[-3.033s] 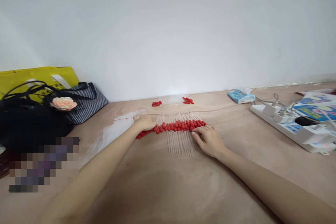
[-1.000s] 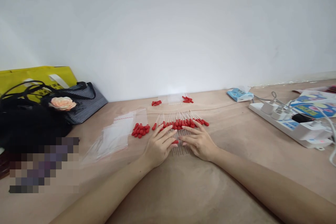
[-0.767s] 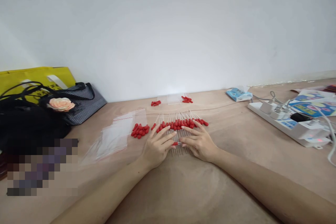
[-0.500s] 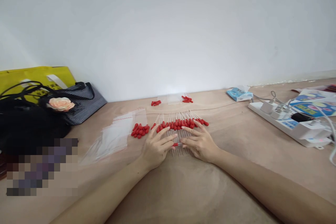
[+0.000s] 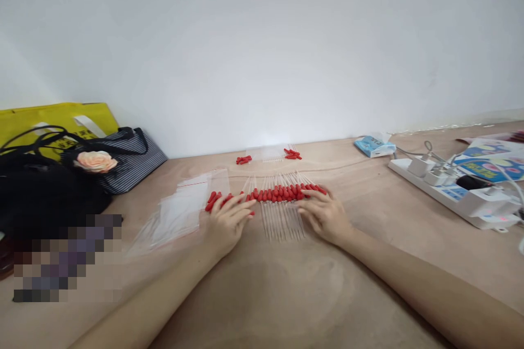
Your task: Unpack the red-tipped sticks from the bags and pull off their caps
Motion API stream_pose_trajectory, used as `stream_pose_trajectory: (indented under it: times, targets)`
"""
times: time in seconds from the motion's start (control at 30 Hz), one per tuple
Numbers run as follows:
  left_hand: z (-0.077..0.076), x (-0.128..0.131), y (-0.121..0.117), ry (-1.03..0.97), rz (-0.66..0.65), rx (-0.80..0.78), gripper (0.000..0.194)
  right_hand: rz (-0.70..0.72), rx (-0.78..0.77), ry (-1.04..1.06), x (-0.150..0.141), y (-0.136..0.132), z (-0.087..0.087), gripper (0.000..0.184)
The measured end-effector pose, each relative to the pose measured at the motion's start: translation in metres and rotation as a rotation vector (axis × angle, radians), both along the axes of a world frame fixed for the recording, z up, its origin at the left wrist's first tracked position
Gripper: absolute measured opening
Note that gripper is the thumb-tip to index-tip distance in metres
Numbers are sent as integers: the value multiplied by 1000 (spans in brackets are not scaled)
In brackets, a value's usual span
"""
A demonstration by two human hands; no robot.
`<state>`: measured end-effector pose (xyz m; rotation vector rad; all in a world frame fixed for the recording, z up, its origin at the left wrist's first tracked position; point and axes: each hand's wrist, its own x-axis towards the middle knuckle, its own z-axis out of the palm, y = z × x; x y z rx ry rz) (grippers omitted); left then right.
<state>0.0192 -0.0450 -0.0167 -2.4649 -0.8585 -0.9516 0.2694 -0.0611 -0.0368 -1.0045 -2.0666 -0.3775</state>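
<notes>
My left hand [image 5: 227,223] is over the left of the table, fingers bent, with a red rubber bulb [image 5: 252,213] at its fingertips. Whether a tube is attached to that bulb cannot be seen. Partly beneath the hand lies a pile of loose red bulbs [image 5: 212,199]. A row of droppers [image 5: 278,194] with red bulbs lies in the middle, thin clear tubes pointing away from me. In front of it are several bare clear tubes [image 5: 282,223], side by side. My right hand [image 5: 327,215] rests at the row's right end, fingers apart and curved, nothing visible in them.
Clear zip bags [image 5: 180,207] lie fanned out on the left. Further back is a bag [image 5: 272,154] between two small red bulb clusters. A tissue pack [image 5: 373,146] and a power strip [image 5: 454,196] with cables stand right; dark bags and a striped bag [image 5: 137,161] stand left.
My hands, together over the bare tubes around a red bulb and a clear tube, have moved apart. The left moved left towards the loose bulbs, the right slightly right, uncovering the bare tubes.
</notes>
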Motion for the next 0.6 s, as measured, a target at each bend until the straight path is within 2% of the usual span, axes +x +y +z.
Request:
stream_pose_trajectory:
  times: [0.1,0.2,0.3,0.4,0.5,0.6]
  targets:
    - [-1,-8,2,-151,44,-43,17,-102,-67,15,5,2,1,26]
    - [1,-10,6,-293,101,-84,22,-100,-120,-100,7,1,6,28]
    - [9,-19,19,-410,219,-125,26,-103,-157,-225,13,-2,13,28]
    - [19,-38,37,-485,360,-300,30,-136,-169,-294,21,-2,20,24]
    - [26,-58,51,-530,446,-514,37,-177,-177,-309,24,-1,22,18]
    - [27,-71,59,-546,489,-582,40,-191,-195,-327,21,-2,21,14]
